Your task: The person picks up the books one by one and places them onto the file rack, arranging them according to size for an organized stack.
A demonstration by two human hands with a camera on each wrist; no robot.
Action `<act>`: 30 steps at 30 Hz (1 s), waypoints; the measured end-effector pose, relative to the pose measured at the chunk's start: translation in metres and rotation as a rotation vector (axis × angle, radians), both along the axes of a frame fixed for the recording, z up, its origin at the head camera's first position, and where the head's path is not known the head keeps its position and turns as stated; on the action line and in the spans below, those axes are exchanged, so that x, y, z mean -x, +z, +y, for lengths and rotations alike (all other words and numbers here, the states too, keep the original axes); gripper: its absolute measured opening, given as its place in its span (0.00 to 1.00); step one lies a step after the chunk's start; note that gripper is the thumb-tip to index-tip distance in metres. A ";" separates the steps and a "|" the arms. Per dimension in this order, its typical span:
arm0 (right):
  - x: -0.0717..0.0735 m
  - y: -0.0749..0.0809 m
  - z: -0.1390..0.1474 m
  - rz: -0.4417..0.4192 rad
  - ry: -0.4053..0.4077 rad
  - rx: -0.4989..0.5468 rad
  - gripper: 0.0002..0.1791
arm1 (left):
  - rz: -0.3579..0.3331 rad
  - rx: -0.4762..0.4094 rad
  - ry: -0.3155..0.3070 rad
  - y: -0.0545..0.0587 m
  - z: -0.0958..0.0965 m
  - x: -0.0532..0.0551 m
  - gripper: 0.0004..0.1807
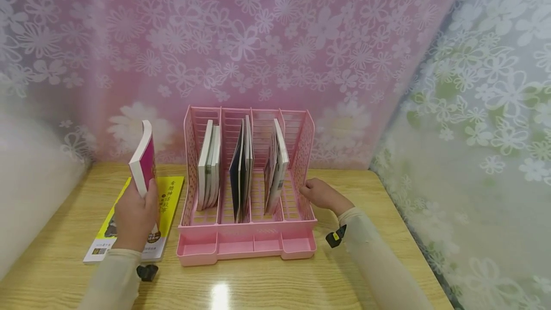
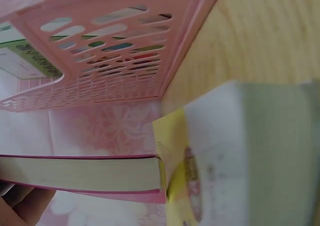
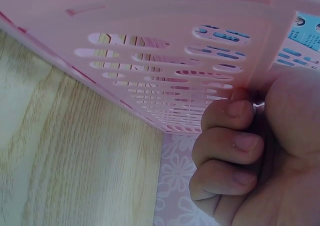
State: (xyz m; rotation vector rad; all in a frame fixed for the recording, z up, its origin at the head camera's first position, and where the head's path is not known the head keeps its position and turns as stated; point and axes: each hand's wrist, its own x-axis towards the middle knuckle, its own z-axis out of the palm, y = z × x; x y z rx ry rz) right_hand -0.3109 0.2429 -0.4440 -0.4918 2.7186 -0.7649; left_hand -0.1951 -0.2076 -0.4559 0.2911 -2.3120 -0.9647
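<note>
My left hand point(image 1: 135, 214) grips a thick magenta-covered book point(image 1: 148, 157), held upright on the left. In the left wrist view that book point(image 2: 80, 174) shows its pale page edges, and its lower end is close to a yellow-and-white book point(image 2: 210, 161); whether they touch I cannot tell. The yellow book point(image 1: 173, 200) lies flat on the table, partly hidden behind the left hand. On the other side, my right hand point(image 1: 324, 194) pinches the front edge of the pink book rack's right side wall point(image 1: 304, 157). Its curled fingers point(image 3: 235, 141) show in the right wrist view.
Several books stand in the rack: white ones point(image 1: 208, 166) at left, dark and thin ones point(image 1: 242, 171) beside them, and leaning ones point(image 1: 277, 169) further right. A low tray point(image 1: 241, 245) runs along the rack's front. Behind the wooden table point(image 1: 361, 252) hangs a floral curtain point(image 1: 258, 37).
</note>
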 end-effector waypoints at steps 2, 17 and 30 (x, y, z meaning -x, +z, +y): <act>0.000 -0.001 0.000 -0.003 0.000 -0.003 0.23 | 0.011 0.008 -0.004 -0.003 0.002 -0.001 0.28; 0.001 -0.003 0.002 -0.013 -0.002 0.014 0.23 | 0.020 -0.103 -0.021 -0.005 -0.005 -0.011 0.27; 0.002 -0.005 0.003 -0.022 -0.005 0.044 0.23 | -0.004 0.082 0.051 0.048 -0.023 -0.027 0.25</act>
